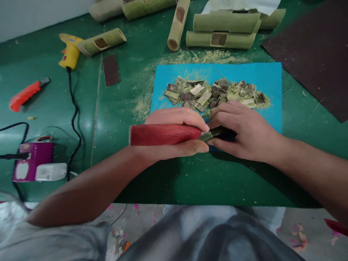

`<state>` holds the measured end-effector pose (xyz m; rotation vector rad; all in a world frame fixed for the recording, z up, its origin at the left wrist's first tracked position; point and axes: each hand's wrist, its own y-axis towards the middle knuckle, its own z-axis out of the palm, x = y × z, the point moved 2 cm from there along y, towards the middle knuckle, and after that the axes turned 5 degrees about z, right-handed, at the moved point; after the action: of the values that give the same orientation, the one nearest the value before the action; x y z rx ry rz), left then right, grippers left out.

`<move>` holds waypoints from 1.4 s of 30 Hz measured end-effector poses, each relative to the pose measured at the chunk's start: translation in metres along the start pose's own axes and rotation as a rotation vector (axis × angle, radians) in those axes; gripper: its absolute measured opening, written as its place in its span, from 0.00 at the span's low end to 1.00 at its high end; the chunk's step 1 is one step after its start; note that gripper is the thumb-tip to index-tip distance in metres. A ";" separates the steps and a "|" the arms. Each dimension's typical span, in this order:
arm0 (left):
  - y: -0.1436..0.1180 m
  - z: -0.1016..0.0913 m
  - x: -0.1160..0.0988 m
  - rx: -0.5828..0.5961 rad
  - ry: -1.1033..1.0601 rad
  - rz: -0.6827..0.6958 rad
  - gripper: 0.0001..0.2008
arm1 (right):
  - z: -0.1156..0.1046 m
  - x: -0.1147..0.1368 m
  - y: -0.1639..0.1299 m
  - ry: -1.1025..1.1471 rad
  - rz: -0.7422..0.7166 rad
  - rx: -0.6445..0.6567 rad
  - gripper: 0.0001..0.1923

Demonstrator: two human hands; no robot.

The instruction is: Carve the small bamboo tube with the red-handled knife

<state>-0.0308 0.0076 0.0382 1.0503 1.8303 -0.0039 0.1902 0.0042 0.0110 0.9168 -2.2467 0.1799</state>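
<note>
Partly concealed
The dark piece (216, 133) is mostly covered by the right hand (240, 130); the brown sheet (317, 58) is cropped.

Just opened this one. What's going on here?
A person's left hand grips a red handle, while the right hand holds a dark piece at the handle's far end; what it is, is hard to tell. Just beyond the hands, chips and shavings lie heaped on a blue sheet. Cut bamboo tubes lie farther back on the green table.
</note>
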 end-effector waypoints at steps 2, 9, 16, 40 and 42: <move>0.000 0.002 0.000 -0.005 -0.001 0.035 0.16 | 0.000 0.000 0.000 -0.010 -0.002 -0.007 0.04; -0.002 0.004 -0.005 -0.043 0.066 -0.034 0.07 | 0.001 -0.001 0.000 0.000 -0.003 -0.009 0.05; -0.004 0.002 -0.005 -0.051 0.050 -0.048 0.07 | 0.000 -0.001 0.000 -0.015 -0.007 -0.003 0.05; -0.003 0.002 -0.002 -0.066 0.044 -0.074 0.07 | 0.001 0.000 0.000 -0.003 0.003 -0.009 0.05; -0.003 0.002 -0.002 -0.076 0.042 -0.076 0.08 | 0.001 0.000 0.000 -0.005 0.002 -0.010 0.05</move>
<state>-0.0314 0.0036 0.0373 0.9338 1.8922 0.0426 0.1897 0.0040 0.0103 0.9104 -2.2509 0.1669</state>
